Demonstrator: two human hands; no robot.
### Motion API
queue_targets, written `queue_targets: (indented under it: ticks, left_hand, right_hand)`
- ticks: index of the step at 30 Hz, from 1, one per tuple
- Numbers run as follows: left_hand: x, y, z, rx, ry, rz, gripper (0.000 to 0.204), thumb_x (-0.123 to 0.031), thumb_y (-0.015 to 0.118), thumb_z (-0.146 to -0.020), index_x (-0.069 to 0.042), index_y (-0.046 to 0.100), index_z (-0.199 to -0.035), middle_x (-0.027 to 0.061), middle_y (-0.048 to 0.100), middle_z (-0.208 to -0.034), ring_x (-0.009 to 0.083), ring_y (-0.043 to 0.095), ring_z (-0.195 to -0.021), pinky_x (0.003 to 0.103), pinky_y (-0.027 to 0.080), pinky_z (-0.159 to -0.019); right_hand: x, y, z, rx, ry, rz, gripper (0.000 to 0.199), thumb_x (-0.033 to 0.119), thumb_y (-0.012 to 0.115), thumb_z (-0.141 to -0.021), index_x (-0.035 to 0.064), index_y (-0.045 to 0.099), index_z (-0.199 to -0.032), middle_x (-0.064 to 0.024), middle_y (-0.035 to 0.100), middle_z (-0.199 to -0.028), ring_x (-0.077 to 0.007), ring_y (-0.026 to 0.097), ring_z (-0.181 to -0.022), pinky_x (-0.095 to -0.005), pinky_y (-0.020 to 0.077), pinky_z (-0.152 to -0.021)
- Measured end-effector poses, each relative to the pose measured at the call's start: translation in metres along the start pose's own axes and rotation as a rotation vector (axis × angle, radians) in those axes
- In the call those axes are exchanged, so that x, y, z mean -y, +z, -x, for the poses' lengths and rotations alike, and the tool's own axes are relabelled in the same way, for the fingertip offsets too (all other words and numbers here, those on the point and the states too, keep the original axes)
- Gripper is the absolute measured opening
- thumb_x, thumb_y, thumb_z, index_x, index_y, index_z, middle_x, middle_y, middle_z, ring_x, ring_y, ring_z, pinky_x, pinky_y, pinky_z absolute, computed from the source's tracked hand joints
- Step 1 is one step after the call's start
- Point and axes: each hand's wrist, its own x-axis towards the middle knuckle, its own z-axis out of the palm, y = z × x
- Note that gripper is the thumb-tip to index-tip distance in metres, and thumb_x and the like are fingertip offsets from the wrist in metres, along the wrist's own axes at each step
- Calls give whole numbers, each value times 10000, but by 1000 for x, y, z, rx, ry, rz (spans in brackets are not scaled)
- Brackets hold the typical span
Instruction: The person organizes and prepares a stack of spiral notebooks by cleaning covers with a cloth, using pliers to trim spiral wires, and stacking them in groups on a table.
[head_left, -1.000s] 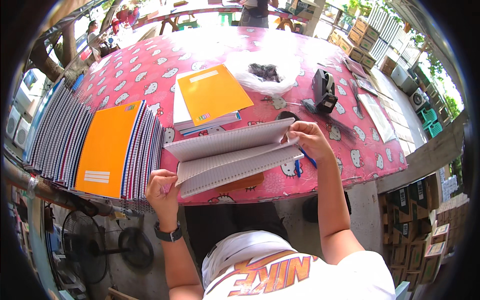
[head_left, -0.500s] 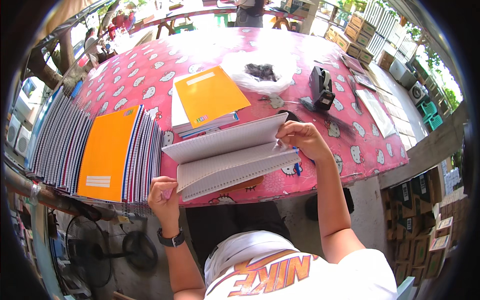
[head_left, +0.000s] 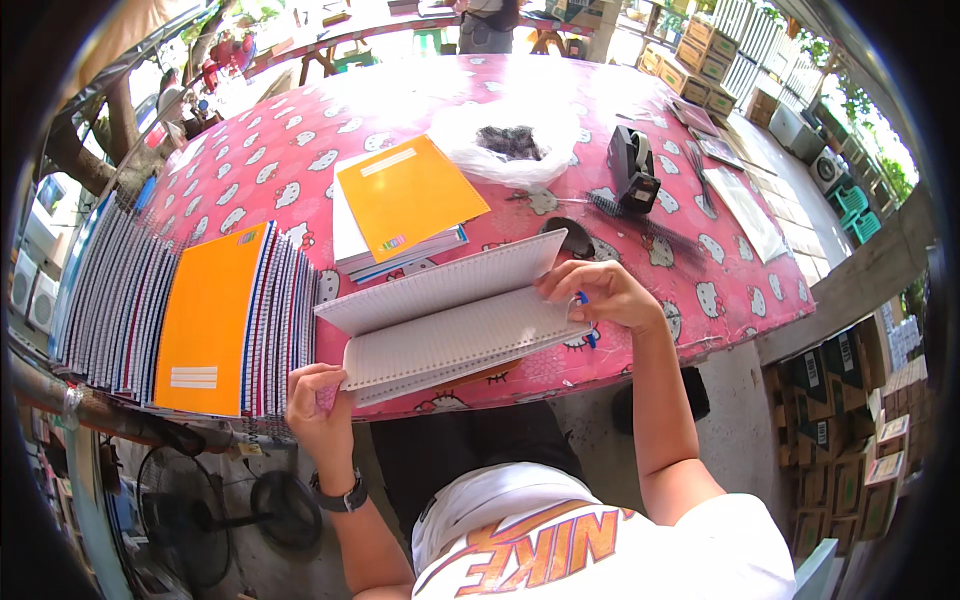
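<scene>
An open spiral notebook (head_left: 450,345) lay tilted between the two hands at the near edge of the pink patterned surface (head_left: 690,338), its ruled pages showing and one side raised toward twelve o'clock. At its eight o'clock corner, the left hand (head_left: 322,405) pinched the edge between thumb and fingers. At two o'clock, the right hand (head_left: 603,292) had its fingers closed on the pages near the edge. A blue pen (head_left: 590,338) lay just beside the notebook at three o'clock, partly hidden by that hand.

At nine o'clock stood a long row of notebooks (head_left: 120,305), an orange-covered one (head_left: 212,320) facing out. Toward eleven, an orange notebook (head_left: 412,195) lay askew on a short stack (head_left: 352,230). A white plastic bag (head_left: 510,168) with dark contents sat near twelve; a black tape dispenser (head_left: 633,170) stood toward two.
</scene>
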Motion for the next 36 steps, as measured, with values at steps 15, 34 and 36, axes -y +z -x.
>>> queue_targets:
  ticks: [15, 34, 36]
  left_hand:
    - [-112, 109, 3, 587, 525, -305, 501, -159, 678, -711, -87, 549, -1190, 64, 510, -1241, 209, 465, -1155, 438, 279, -1004]
    - [-92, 99, 52, 517, 326, -517, 497, -261, 628, -768, -223, 523, -1253, 70, 379, -1384, 301, 313, -1265, 644, 30, -963]
    - [-90, 98, 54, 467, 313, -536, 495, -277, 631, -762, -240, 535, -1246, 57, 401, -1342, 285, 310, -1245, 639, 32, -967]
  right_hand:
    - [1, 18, -4, -382, 240, -75, 112, -48, 666, -756, 14, 624, -838, 11, 630, -815, -55, 568, -790, -218, 473, -701]
    - [-1, 22, 4, -260, 78, 174, 142, 11, 702, -729, 34, 636, -853, -31, 649, -856, -115, 583, -836, -272, 462, -756]
    - [4, 21, 2, -230, 39, 222, 137, 9, 695, -739, 28, 630, -858, -26, 647, -854, -111, 585, -833, -270, 465, -756]
